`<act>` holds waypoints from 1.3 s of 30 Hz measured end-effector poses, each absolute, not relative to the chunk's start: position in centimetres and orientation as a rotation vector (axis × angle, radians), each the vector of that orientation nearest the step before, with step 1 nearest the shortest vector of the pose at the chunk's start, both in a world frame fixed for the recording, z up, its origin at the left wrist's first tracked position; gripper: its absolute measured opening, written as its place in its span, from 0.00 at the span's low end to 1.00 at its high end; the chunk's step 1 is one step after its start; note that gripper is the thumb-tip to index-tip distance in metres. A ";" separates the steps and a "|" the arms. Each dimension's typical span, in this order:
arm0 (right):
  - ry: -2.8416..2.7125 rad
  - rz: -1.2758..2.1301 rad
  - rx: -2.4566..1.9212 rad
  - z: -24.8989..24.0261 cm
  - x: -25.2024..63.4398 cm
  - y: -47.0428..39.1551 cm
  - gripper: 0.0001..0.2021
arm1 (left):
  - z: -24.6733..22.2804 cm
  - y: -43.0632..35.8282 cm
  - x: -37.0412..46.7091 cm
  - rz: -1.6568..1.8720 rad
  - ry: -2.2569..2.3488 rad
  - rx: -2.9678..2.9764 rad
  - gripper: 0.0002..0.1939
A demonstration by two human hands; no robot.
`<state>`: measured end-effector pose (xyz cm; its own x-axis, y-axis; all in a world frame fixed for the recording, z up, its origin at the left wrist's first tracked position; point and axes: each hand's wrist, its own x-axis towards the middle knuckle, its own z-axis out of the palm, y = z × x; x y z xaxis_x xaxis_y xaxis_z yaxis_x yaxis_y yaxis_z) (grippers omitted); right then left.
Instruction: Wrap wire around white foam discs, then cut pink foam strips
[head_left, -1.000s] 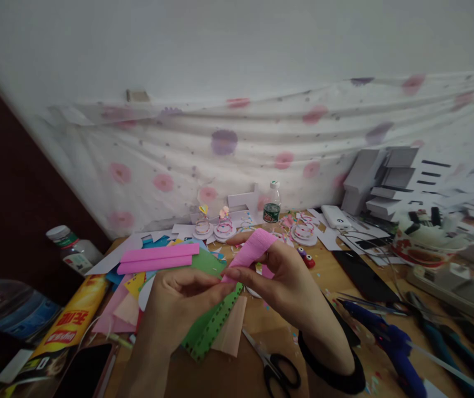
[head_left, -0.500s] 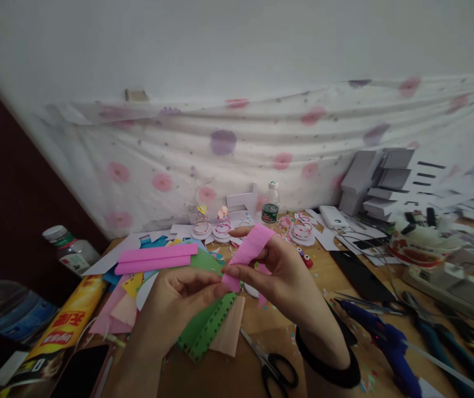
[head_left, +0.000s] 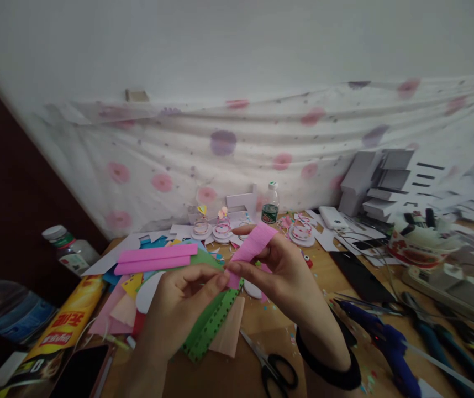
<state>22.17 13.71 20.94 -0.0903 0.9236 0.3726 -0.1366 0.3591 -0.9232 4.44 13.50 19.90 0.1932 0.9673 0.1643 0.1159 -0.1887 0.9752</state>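
Observation:
A pink crepe paper strip (head_left: 255,243) is held between my two hands above the middle of the table. My left hand (head_left: 189,296) pinches its lower end between thumb and forefinger. Close beside it, my right hand (head_left: 276,271) grips the same strip, thumb in front and fingers behind, with the upper end lying over the fingers. Below the hands are a green spotted paper strip (head_left: 207,326) and a peach paper piece (head_left: 229,329). Black-handled scissors (head_left: 270,365) lie open nearer me. Folded pink paper (head_left: 156,258) rests on the sheets to the left.
To the right lie a blue glue gun (head_left: 380,337), pliers (head_left: 436,337) and a black phone (head_left: 361,275). Small round paper decorations (head_left: 221,229) and a small bottle (head_left: 270,204) stand at the back. Bottles and a yellow packet (head_left: 69,320) occupy the left side.
Both hands have shifted slightly to the right with the strip. The left hand's fingertips have moved up a little along its lower end, closer to the right thumb.

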 end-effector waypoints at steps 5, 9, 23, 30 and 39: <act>-1.373 1.070 -0.771 21.1 22.3 13.6 0.22 | 19.8 13.2 4.6 1.225 1.089 1.568 0.08; -1.396 1.086 -0.763 21.2 22.3 13.5 0.22 | 19.7 12.9 4.9 1.297 1.118 1.615 0.08; -1.404 1.093 -0.793 21.6 22.3 13.4 0.21 | 21.0 12.8 5.0 1.166 1.012 1.456 0.03; -1.406 1.079 -0.799 21.6 22.4 13.4 0.22 | 20.5 13.4 4.7 1.183 0.945 1.528 0.03; -1.479 1.073 -0.780 21.2 22.3 13.4 0.21 | 19.9 13.5 4.7 1.308 1.004 1.532 0.06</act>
